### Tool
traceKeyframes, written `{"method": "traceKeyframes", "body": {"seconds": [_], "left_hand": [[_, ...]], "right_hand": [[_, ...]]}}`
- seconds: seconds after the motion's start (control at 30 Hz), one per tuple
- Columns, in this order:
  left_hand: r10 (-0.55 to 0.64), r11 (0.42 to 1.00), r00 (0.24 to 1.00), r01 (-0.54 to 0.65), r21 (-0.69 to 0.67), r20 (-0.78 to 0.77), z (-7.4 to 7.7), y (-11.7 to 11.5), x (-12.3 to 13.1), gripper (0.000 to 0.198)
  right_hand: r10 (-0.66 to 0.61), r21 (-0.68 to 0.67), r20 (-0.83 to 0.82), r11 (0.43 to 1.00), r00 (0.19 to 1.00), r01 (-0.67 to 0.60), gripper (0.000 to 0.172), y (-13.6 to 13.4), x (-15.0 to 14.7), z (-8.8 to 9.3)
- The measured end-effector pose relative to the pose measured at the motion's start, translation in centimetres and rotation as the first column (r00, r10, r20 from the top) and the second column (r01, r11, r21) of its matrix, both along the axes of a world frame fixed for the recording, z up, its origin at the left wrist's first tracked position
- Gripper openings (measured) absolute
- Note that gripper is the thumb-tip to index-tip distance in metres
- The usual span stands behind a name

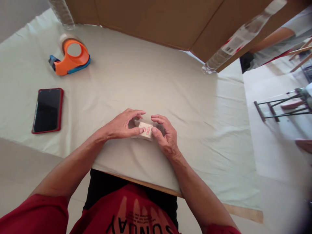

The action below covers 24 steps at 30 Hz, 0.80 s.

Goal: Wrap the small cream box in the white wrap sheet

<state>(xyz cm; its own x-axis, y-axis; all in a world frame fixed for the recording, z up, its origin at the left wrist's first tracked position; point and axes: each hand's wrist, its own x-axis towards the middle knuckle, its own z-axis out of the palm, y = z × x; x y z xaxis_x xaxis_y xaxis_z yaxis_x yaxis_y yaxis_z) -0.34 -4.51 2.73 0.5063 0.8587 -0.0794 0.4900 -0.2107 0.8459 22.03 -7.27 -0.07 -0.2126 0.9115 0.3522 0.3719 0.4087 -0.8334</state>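
Note:
A small pale block-shaped packet [146, 129] with red print lies on the cloth near the table's front edge. Clear plastic film seems to surround it. My left hand [123, 125] is on its left, with the thumb tip on the packet's top and the fingers stretched beyond it, a gap between. On the other side, my right hand [167, 135] curves inward with its thumb at the packet's right end. Its fingers are apart from the thumb. Whether any fingertip pinches the film cannot be made out.
Left of my hands lies a red-cased phone [48, 110], with an orange tape dispenser [73, 58] farther back. A large cardboard panel [146, 19] stands at the back, a clear bottle [236, 42] at its right and another bottle [62, 14] at its left. Another person's arm [273, 39] shows behind.

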Motion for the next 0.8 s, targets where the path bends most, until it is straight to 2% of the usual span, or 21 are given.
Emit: {"method": "traceKeyframes", "body": {"seconds": [0.17, 0.33, 0.4, 0.57, 0.63, 0.7, 0.8], "left_hand": [[-0.037, 0.997, 0.998, 0.04, 0.067, -0.043, 0.0, 0.0, 0.3, 0.065], [-0.054, 0.995, 0.997, 0.059, 0.076, -0.063, 0.0, -0.1, 0.4, 0.068], [-0.066, 0.995, 0.996, 0.07, 0.065, -0.061, 0.0, -0.2, 0.4, 0.073], [-0.093, 0.994, 0.994, 0.095, 0.043, -0.059, -0.1, -0.2, 0.4, 0.084], [-0.09, 0.995, 0.994, 0.093, 0.042, -0.064, -0.1, -0.2, 0.5, 0.089], [-0.085, 0.995, 0.994, 0.089, 0.044, -0.071, -0.1, -0.2, 0.5, 0.093], [-0.092, 0.994, 0.993, 0.097, 0.058, -0.077, -0.1, -0.1, 0.5, 0.093]], "right_hand": [[-0.028, -0.037, -0.051, 0.999, 0.998, 0.026, 0.02, 0.1, -0.3, -0.3], [-0.046, -0.067, -0.09, 0.997, 0.995, 0.04, 0.015, 0.3, -0.4, 0.0], [-0.045, -0.067, -0.063, 0.997, 0.997, 0.041, 0.013, 0.7, -0.1, 0.9], [0.005, -0.105, 0.057, 0.994, 0.998, 0.001, 0.012, 2.7, 0.8, 4.5], [0.052, -0.149, 0.059, 0.988, 0.997, -0.042, 0.013, 3.6, 0.9, 5.0], [0.071, -0.194, -0.005, 0.978, 0.997, -0.07, 0.016, 4.3, 0.7, 4.4], [0.028, -0.256, -0.161, 0.964, 0.987, -0.069, 0.021, 4.8, 0.2, 2.0]]}}
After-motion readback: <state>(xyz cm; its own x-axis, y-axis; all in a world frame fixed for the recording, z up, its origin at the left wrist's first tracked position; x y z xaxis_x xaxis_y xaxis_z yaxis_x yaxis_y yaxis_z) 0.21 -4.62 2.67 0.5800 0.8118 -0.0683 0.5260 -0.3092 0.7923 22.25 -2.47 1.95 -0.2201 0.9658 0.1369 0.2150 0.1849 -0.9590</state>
